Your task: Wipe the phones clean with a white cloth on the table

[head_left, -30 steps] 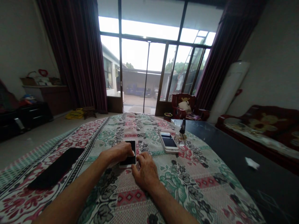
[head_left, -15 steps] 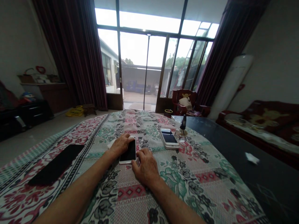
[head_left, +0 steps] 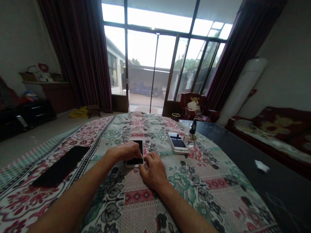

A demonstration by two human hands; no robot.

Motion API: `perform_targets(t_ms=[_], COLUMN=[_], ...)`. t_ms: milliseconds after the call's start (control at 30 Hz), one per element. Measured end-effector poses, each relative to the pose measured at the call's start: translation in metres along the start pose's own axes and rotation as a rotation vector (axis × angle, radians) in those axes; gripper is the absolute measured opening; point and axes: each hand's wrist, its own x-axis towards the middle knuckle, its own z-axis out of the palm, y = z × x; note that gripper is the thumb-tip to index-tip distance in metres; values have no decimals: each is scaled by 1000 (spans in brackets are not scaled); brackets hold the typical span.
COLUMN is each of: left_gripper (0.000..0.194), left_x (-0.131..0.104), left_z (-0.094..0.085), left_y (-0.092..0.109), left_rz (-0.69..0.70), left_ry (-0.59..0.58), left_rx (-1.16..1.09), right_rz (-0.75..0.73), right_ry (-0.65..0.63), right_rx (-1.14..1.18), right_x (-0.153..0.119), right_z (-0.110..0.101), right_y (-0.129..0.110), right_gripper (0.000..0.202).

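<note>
A white-framed smartphone (head_left: 133,161) with a dark screen lies face up on the patterned tablecloth (head_left: 136,207). Over it is my left hand (head_left: 130,150), closed, with its bent fingertips down on the screen; whatever they may hold is too small to make out. My right hand (head_left: 154,171) rests on the cloth against the phone's right edge, thumb and fingers apart and loosely curved. Right of the hands lies a white phone (head_left: 178,142) on top of another pale, flat device. A clear bottle with a black top (head_left: 192,131) stands beside that stack.
A flat black rectangle (head_left: 60,166) lies on the cloth at the left. The dark tabletop (head_left: 243,152) at the right holds a crumpled white piece (head_left: 261,166). Beyond the table are a wooden chair (head_left: 191,105), a wooden sofa (head_left: 279,129) and a glass door.
My left hand has moved from the phone's upper left to across its screen, its fingers now pointing down. My right hand stays by the right edge. The view has shifted slightly.
</note>
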Motion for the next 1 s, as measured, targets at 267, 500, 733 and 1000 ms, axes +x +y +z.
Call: perform_targets(t_ms=[267, 500, 733, 1000], left_gripper=[42, 40, 37, 36], left_x=[22, 14, 14, 23], left_z=[27, 22, 24, 26], left_y=[-11, -24, -9, -17], left_rz=[-235, -508, -506, -448], left_ry=[287, 273, 260, 301], left_rx=[220, 199, 236, 225], right_rz=[-7, 2, -2, -18], right_ry=[11, -5, 0, 6], right_rx=[-10, -13, -12, -4], right_x=[0, 0, 0, 0], right_z=[1, 0, -1, 2], right_y=[0, -1, -2, 2], right_gripper=[18, 20, 16, 18])
